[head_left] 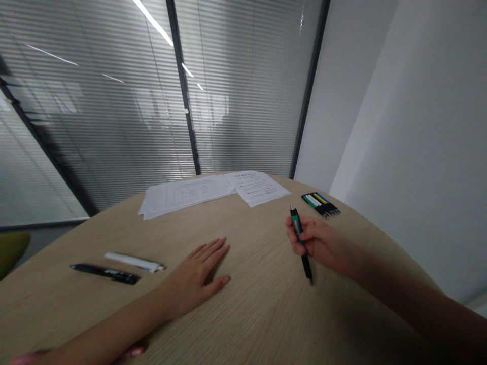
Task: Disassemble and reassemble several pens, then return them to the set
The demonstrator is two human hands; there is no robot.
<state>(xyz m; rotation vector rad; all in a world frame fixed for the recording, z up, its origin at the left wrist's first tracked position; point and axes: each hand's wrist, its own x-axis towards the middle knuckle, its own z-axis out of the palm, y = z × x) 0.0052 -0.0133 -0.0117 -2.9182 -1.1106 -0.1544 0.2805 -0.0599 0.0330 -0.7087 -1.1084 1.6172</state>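
Note:
My left hand lies flat on the pale wood-grain table, fingers spread and holding nothing. Nearest to it, on the left, are a black pen and a white tube-shaped pen or marker, lying side by side and not touching the hand. My right hand is raised slightly above the tabletop, gripping a black and green pen with its tip pointing up and away. Beyond that hand lies a set of several colored pens. Printed paper sheets lie in overlapping stacks at the far edge.
The rounded table edge curves along the far side. Behind it stands a glass partition with slatted blinds, and a pale wall rises at the right. A green chair back shows at the left edge.

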